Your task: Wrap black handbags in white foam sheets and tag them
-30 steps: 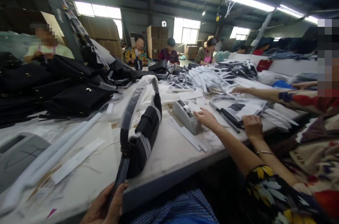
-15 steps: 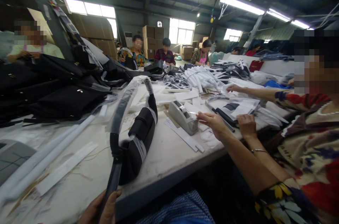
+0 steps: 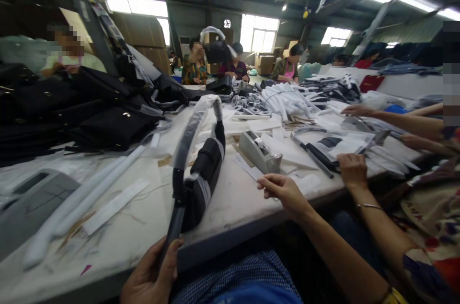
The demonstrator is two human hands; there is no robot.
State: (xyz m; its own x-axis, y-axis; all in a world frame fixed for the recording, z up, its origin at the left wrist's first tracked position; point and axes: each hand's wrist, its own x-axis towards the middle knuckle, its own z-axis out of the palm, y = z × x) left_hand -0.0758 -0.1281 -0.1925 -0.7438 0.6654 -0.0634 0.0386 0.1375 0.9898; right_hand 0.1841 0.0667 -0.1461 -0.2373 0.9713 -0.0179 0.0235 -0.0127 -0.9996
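My left hand (image 3: 154, 265) is closed around the lower end of a black bag strap (image 3: 173, 220) at the table's front edge. The strap rises in a loop, its upper part sleeved in clear plastic (image 3: 192, 134). Attached to it, a small black bag (image 3: 205, 174) leans on the table, with clear wrapping around it. My right hand (image 3: 282, 191) hovers by the table edge, fingertips pinched together; whatever they hold is too small to make out. Just beyond it stands a grey tape dispenser (image 3: 261, 153). A white paper strip (image 3: 246, 166) lies beside the dispenser, partly behind my fingers.
Black bags (image 3: 111, 126) are piled at the left. White tubes (image 3: 97, 193) and another grey dispenser (image 3: 39, 208) lie nearer. At the right, a co-worker's braceleted hand (image 3: 352, 167) rests by a wrapped black bag (image 3: 325, 148). Wrapped straps (image 3: 283, 100) heap farther back.
My right hand has drawn back from the tape dispenser toward the table edge. My left hand keeps its hold on the strap. The view has shifted left. Across the table, a black bag is now raised.
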